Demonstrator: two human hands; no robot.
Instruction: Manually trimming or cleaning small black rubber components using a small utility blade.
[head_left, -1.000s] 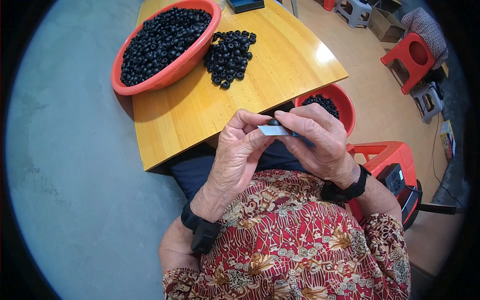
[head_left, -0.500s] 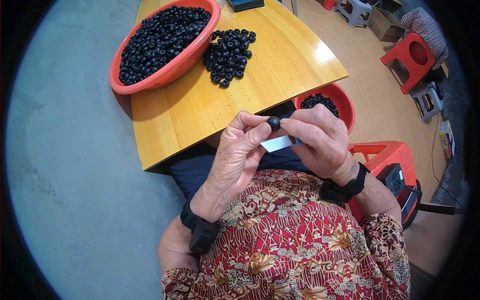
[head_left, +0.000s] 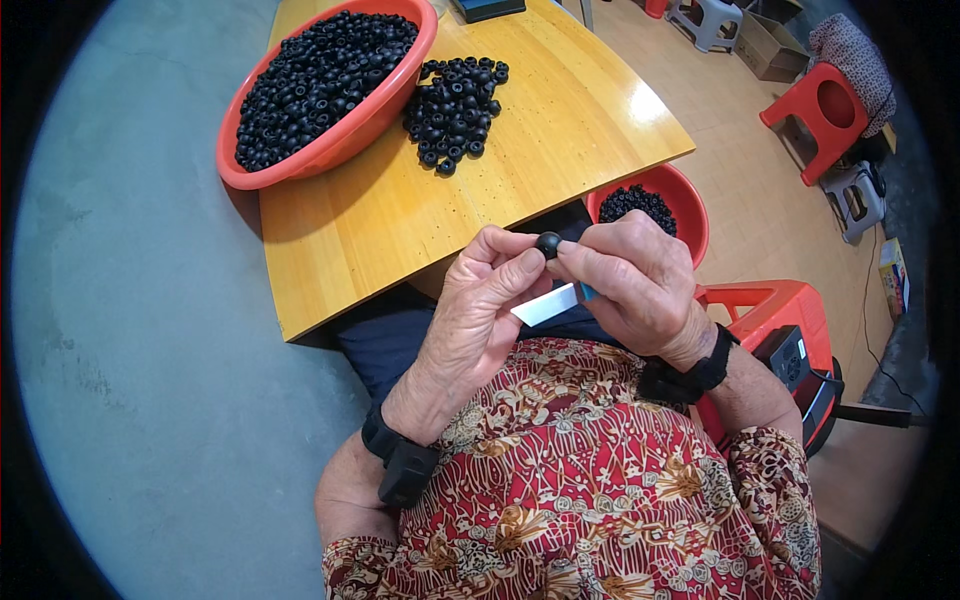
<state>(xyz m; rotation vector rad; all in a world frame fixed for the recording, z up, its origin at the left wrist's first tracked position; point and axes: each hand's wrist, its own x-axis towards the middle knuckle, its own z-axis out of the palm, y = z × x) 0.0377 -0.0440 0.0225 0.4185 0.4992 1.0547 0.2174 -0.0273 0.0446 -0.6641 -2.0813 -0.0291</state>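
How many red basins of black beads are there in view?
2: a large basin on the yellow table, upper left, and a smaller basin beyond the right hand. More could be hidden under the table.

We can read no text, label, brand, number or sign anywhere in the view. On the yellow and white carton (head_left: 893,277) standing on the floor at the far right, we see coloured patches that look like printing, but they are too small for us to make out. On the black boxy device (head_left: 786,358) against the red plastic seat (head_left: 760,297), we notice a small pale mark, and we cannot tell whether it is lettering.
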